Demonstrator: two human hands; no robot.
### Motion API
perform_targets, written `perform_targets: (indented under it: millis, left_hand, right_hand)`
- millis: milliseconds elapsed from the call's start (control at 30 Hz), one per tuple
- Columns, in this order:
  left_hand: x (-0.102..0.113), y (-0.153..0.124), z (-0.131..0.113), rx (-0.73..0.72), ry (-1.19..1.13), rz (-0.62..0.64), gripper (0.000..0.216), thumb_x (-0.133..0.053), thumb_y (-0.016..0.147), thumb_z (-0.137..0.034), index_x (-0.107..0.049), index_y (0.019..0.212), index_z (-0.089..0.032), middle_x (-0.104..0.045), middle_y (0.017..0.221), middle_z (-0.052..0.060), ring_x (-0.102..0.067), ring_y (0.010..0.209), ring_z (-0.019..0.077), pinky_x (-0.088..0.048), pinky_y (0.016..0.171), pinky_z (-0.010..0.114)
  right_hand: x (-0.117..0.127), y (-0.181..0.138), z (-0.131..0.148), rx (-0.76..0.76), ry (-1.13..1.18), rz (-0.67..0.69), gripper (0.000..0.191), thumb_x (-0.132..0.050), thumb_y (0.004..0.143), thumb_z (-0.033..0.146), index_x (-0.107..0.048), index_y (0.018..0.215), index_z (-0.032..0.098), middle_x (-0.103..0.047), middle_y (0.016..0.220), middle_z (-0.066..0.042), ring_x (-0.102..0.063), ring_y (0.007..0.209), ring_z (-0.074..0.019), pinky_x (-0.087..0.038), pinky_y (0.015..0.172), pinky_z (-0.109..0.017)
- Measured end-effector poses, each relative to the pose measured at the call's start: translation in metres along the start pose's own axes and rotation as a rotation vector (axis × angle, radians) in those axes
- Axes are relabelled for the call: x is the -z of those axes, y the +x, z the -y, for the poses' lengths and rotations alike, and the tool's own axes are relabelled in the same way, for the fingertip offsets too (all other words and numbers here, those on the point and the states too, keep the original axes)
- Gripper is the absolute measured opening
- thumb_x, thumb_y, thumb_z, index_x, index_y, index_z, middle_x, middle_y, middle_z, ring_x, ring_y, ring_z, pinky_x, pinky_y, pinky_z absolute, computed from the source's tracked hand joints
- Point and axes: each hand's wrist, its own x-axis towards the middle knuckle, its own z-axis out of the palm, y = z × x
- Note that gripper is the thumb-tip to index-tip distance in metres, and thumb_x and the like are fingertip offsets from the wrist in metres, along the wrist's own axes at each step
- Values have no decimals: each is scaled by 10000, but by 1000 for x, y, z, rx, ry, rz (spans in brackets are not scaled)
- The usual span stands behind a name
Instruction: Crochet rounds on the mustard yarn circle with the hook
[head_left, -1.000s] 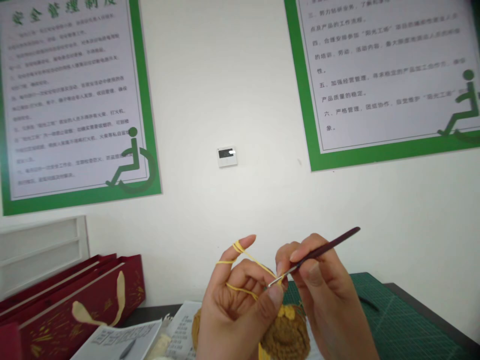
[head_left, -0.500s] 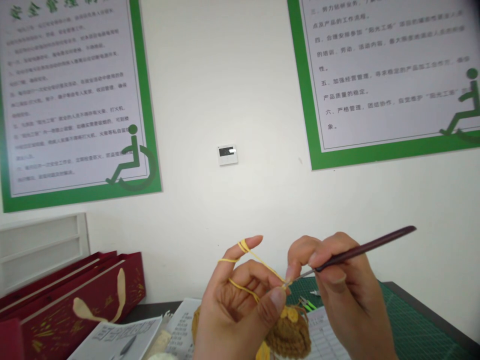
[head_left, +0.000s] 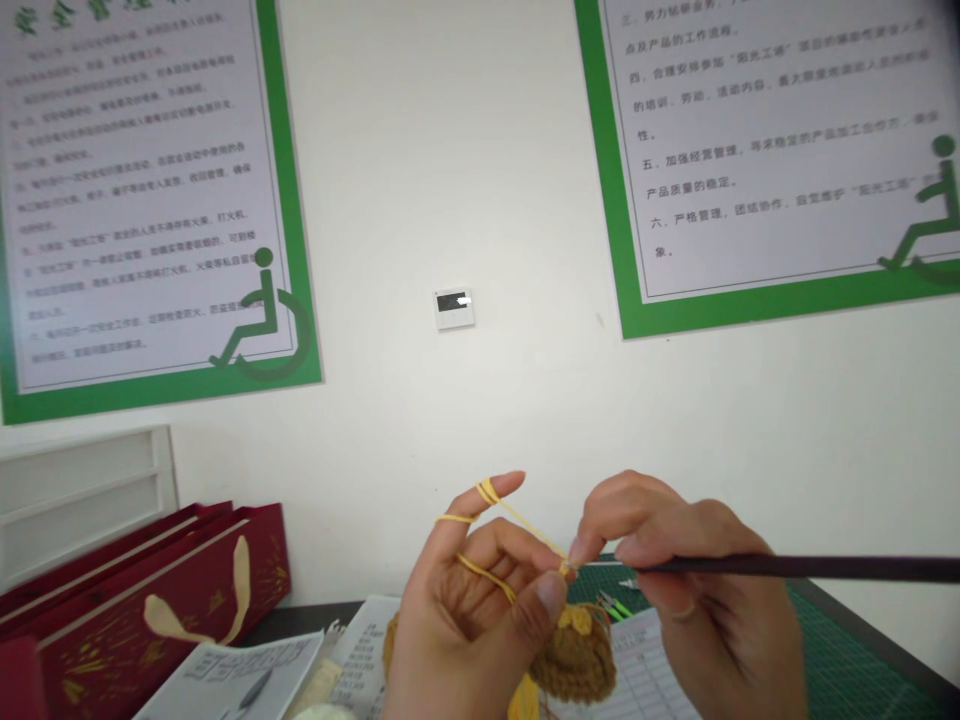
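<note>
My left hand [head_left: 480,610] pinches a brown crocheted piece [head_left: 574,655] with a small yellow part between thumb and fingers. Yellow yarn [head_left: 517,520] is wound round its raised forefinger and runs to the work. My right hand [head_left: 697,590] is closed on a dark crochet hook [head_left: 795,567]. The hook lies almost level, its handle pointing right and its metal tip at the yarn by my left thumb.
Red gift bags [head_left: 150,590] with gold handles stand at the left. Printed sheets [head_left: 255,675] lie on the dark table, and a green cutting mat [head_left: 840,660] lies at the right. Green-framed posters [head_left: 150,200] and a small wall controller [head_left: 454,308] hang on the white wall.
My right hand has turned the hook's handle down from a raised slant to nearly level and shifted a little right. My left hand keeps its hold on the work.
</note>
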Motion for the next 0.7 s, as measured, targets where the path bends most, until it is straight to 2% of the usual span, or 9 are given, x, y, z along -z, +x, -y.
perform_targets:
  millis: [200, 400, 500, 633, 700]
  left_hand:
    - [1, 1, -1, 47, -39, 0, 611, -950, 689, -153, -707, 1246, -212, -748, 692, 2, -675, 677, 152, -511, 678, 242]
    - [4, 1, -1, 123, -115, 27, 623, -985, 639, -160, -742, 1210, -221, -745, 695, 3, -696, 679, 158, -514, 680, 250]
    - [4, 2, 1, 146, -141, 23, 645, -1005, 607, -188, -739, 1194, -221, -762, 722, 17, -695, 673, 158, -528, 694, 267]
    - [-1, 1, 2, 7, -46, -43, 661, -975, 660, -193, -676, 1249, -210, -756, 671, -3, -638, 575, 133, -505, 611, 239]
    - [-6, -2, 2, -79, 13, -101, 704, -946, 697, -186, -614, 1317, -217, -759, 677, -4, -629, 569, 135, -492, 582, 230]
  right_hand:
    - [1, -4, -2, 57, -92, 55, 176, -568, 1055, 304, -654, 1201, 351, -775, 935, -16, -696, 802, -218, -537, 767, -441]
    - [-7, -6, -8, 52, -13, -30, 152, -626, 1025, 321, -697, 1151, 368, -768, 884, -7, -675, 771, -213, -524, 731, -425]
    - [-10, -9, -14, 87, -66, -29, 186, -699, 973, 273, -727, 1124, 377, -754, 883, -9, -668, 781, -217, -536, 723, -423]
    - [-17, -16, -17, 239, -422, -142, 431, -763, 839, 86, -764, 1130, 404, -750, 838, -7, -675, 737, -219, -572, 674, -407]
    - [-23, -18, -16, 289, -498, -216, 400, -760, 834, 75, -781, 1111, 363, -729, 757, -13, -651, 659, -207, -567, 607, -377]
